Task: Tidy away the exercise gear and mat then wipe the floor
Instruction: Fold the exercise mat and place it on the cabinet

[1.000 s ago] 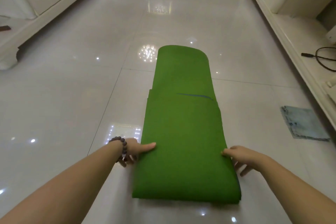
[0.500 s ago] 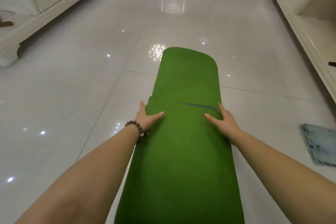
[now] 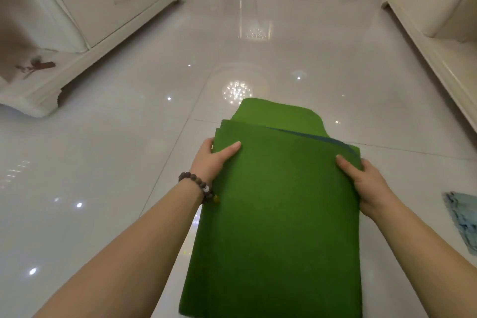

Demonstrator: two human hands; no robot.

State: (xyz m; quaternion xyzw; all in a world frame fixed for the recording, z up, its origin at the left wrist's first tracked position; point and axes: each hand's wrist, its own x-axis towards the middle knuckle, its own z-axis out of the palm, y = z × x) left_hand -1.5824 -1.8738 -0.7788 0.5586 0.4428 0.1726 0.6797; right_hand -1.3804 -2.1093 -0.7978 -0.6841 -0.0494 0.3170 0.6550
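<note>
The left hand (image 3: 210, 160) and right hand (image 3: 366, 183) each grip a side edge of the folded green mat (image 3: 278, 214). It lies on the tiled floor (image 3: 116, 162), a blue cloth (image 3: 463, 219) near its right edge.

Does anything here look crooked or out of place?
Slightly. The folded layers of the green mat are not squared up: their far edges are staggered, and one rounded end sticks out beyond the stack. A crumpled bluish cloth also lies on the glossy floor by the right edge. Nothing looks spilled or damaged.

Head-height view, forward and downward
</note>
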